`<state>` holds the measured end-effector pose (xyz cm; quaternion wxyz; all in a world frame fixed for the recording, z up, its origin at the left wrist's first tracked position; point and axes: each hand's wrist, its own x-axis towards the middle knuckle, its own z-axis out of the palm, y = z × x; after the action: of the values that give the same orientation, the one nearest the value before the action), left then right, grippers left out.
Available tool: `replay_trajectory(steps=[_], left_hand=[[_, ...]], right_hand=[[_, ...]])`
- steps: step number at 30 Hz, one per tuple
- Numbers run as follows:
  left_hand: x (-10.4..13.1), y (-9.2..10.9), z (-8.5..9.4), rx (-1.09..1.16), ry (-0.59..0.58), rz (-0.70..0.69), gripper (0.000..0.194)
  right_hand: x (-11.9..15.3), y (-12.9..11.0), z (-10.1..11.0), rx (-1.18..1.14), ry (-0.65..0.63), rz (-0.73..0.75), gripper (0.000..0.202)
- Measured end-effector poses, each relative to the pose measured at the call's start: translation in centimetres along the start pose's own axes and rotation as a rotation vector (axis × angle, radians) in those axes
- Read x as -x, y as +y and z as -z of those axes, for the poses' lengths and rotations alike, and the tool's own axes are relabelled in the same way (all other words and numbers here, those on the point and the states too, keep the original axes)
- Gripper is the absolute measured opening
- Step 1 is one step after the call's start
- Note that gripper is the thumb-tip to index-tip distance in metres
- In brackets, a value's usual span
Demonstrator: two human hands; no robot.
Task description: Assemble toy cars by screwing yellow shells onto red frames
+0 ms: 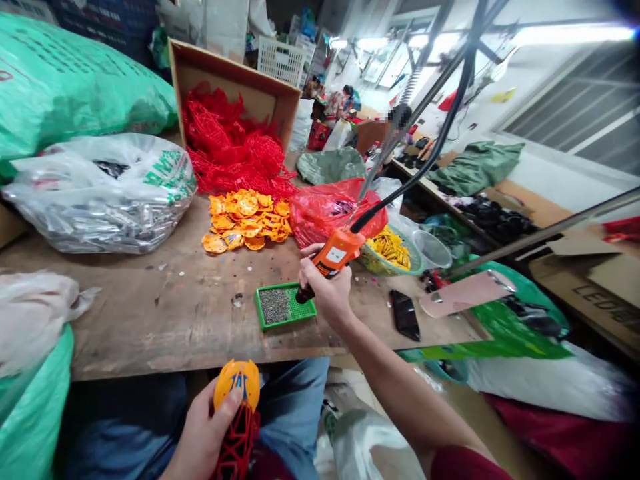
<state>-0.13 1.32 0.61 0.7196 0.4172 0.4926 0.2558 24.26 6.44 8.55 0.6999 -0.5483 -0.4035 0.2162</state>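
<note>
Two hands: left [207, 420] closed round orange-red part [237, 393] | right [327, 283] wrapped round orange screwdriver [341, 250], above green tray [263, 319]

white wall [565, 87], bright ceiling lights [573, 35], wooden workbench [165, 313].

The screwdriver [339, 250] is coloured orange and black; the tray [286, 306] is coloured green; the frames [240, 143] are coloured red.

The table [150, 307] is rough, scuffed wood. On it, the orange parts [250, 217] and the small green tray [311, 307] are shiny plastic. The bits [275, 307] in the tray look like gray metal. The phone [405, 315] on the right is smooth and glossy black.
</note>
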Motion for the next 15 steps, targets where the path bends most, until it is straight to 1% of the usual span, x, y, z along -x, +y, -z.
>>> replay_trajectory(steps=[3,6,9,12,13,15], left_hand=[[-0.2,0.2,-0.8,-0.002,0.018,0.012,0.047],[-0.4,0.5,-1.4,-0.01,0.032,0.012,0.044],[-0.7,0.8,-1.9,-0.012,0.016,0.023,0.041],[-1.1,0.9,-2.1,-0.018,-0.005,0.036,0.04],[-1.3,0.8,-2.2,-0.025,-0.018,0.041,0.04],[-1.5,0.7,-2.2,-0.037,-0.026,0.045,0.042]], right_hand=[[-0.2,0.9,0.1,0.027,0.027,-0.012,0.02],[-0.6,1.1,0.3,0.001,0.046,0.004,0.02],[-1.2,0.8,0.6,0.056,0.02,0.107,0.015],[-1.7,0.6,0.8,0.127,-0.053,0.239,0.012],[-1.8,0.7,0.9,0.118,-0.072,0.239,0.012],[-2.0,1.2,0.9,0.059,-0.081,0.162,0.01]])
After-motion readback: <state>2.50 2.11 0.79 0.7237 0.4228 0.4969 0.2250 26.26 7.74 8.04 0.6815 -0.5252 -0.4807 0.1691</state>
